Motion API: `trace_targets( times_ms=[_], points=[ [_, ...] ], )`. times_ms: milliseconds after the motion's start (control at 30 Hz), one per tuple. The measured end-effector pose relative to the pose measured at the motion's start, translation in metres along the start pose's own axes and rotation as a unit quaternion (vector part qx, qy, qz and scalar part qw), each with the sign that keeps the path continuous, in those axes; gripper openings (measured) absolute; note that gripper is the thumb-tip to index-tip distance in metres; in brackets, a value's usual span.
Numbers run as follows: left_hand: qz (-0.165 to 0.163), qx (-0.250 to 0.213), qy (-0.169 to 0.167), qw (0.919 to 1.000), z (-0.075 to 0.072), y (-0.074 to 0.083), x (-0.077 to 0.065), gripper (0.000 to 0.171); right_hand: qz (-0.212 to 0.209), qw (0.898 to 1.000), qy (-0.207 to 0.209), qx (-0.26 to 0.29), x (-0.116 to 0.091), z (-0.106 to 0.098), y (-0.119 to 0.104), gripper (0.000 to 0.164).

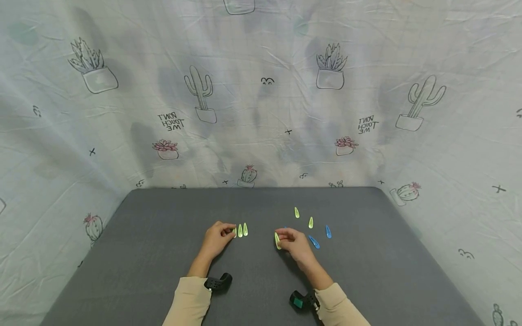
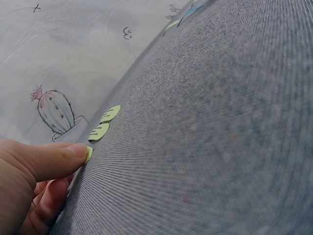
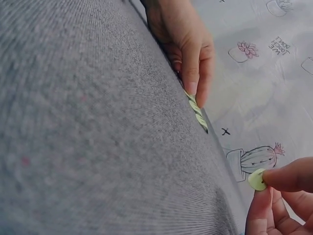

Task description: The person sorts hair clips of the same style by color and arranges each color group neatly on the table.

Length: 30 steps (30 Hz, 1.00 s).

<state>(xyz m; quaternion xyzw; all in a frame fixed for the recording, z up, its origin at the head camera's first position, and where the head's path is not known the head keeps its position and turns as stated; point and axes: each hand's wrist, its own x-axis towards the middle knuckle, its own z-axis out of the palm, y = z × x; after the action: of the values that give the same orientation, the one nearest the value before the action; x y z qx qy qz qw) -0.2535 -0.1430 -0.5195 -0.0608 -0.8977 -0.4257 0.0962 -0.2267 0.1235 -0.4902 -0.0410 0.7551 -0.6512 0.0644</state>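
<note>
My left hand (image 1: 217, 236) pinches a yellow-green snap hair clip (image 2: 89, 154) between thumb and fingers, at the left end of a short row on the table. Two more yellow-green clips, one (image 1: 240, 230) and another (image 1: 245, 229), lie side by side just right of those fingertips. To the right, my right hand (image 1: 297, 246) grips another yellow-green hair clip (image 1: 277, 241), seen end-on as a rounded tab (image 3: 257, 180) in the right wrist view. Part of each held clip is covered by the fingers.
Beyond the right hand lie two yellow-green clips, one (image 1: 297, 212) farther back than the other (image 1: 311, 222). Near them are blue clips (image 1: 328, 232) (image 1: 314, 242), with another partly behind the right hand. A patterned cloth (image 1: 261, 99) hangs behind the grey table (image 1: 163, 253).
</note>
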Motion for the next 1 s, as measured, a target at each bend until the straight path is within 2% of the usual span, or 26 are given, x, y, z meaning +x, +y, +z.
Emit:
trace_targets(
  times_ms=[200, 500, 833, 1000],
  points=[
    [-0.003, -0.003, -0.003, 1.0, 0.0, 0.0, 0.001, 0.021, -0.007, 1.0, -0.016, 0.009, -0.01, 0.002, -0.021, 0.034],
    [0.005, -0.002, 0.005, 1.0, 0.0, 0.0, 0.001, 0.021, -0.013, 0.999, -0.025, 0.017, -0.008, 0.009, -0.025, 0.034],
    [-0.001, 0.003, 0.0, 1.0, -0.001, 0.0, 0.001, 0.021, -0.046, 0.998, -0.024, -0.018, 0.008, 0.027, -0.027, 0.032],
    [0.0, 0.008, -0.001, 1.0, 0.0, 0.001, 0.0, 0.021, -0.066, 0.997, -0.022, -0.04, 0.028, 0.039, -0.009, 0.032]
  ],
)
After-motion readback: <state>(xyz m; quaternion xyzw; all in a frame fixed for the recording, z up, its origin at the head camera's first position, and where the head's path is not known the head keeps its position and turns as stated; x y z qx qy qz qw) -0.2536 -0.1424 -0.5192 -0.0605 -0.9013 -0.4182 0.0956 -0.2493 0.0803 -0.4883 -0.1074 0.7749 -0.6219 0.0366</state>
